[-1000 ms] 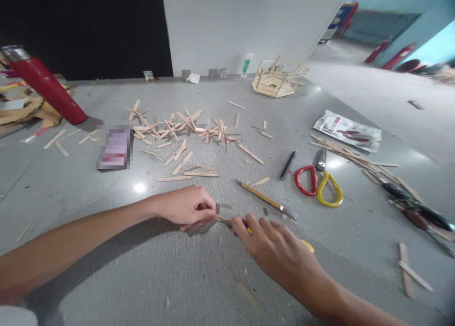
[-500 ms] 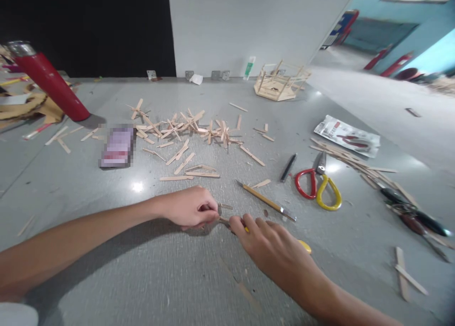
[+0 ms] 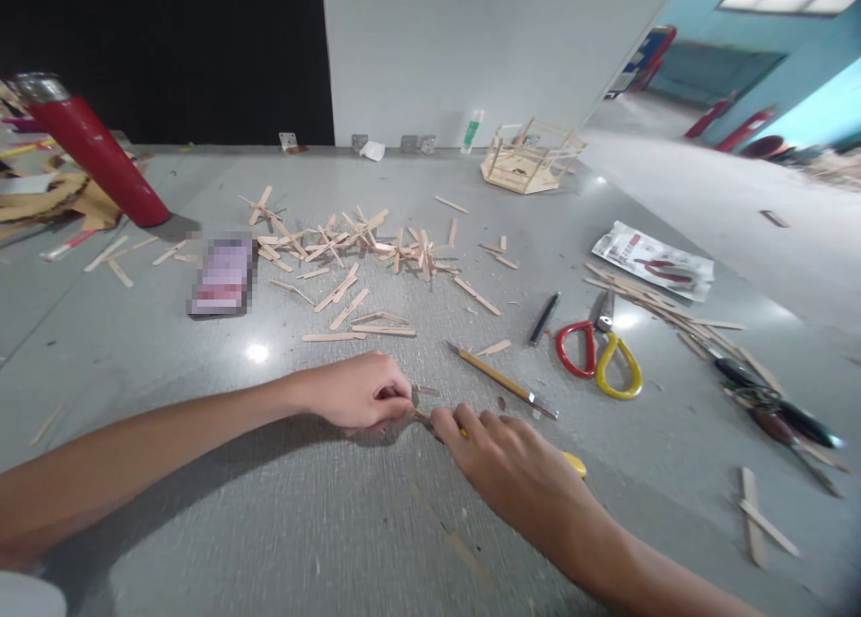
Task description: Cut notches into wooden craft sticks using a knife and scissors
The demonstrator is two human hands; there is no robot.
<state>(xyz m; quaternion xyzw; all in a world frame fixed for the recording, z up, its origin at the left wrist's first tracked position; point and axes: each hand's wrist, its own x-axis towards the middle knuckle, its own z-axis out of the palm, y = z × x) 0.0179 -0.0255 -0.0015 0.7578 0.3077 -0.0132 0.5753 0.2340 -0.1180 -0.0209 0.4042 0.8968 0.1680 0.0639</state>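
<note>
My left hand [image 3: 360, 393] is closed in a pinch low over the grey table. What its fingertips hold is too small and hidden to make out. Against those fingertips reaches the thin front end of a yellow-handled tool that looks like a utility knife [image 3: 575, 463]. My right hand [image 3: 498, 447] wraps round it from above, so only bits of yellow show. A small wood piece [image 3: 427, 390] lies just beyond my left fingers. Further off rests a craft knife [image 3: 504, 379] with a wood-coloured handle. Scissors [image 3: 620, 366] with red and yellow handles lie to its right.
Scattered wooden craft sticks [image 3: 350, 236] cover the middle back. A phone [image 3: 225, 276] and a red bottle [image 3: 100, 160] are at left. At the back stands a wooden stick frame [image 3: 521, 173]. A black pen [image 3: 544, 319], pliers [image 3: 773, 406] and a white packet [image 3: 652, 263] are on the right.
Both hands keep nearly the same place and grip. The view has shifted very slightly, so the things on the right appear a little further left.
</note>
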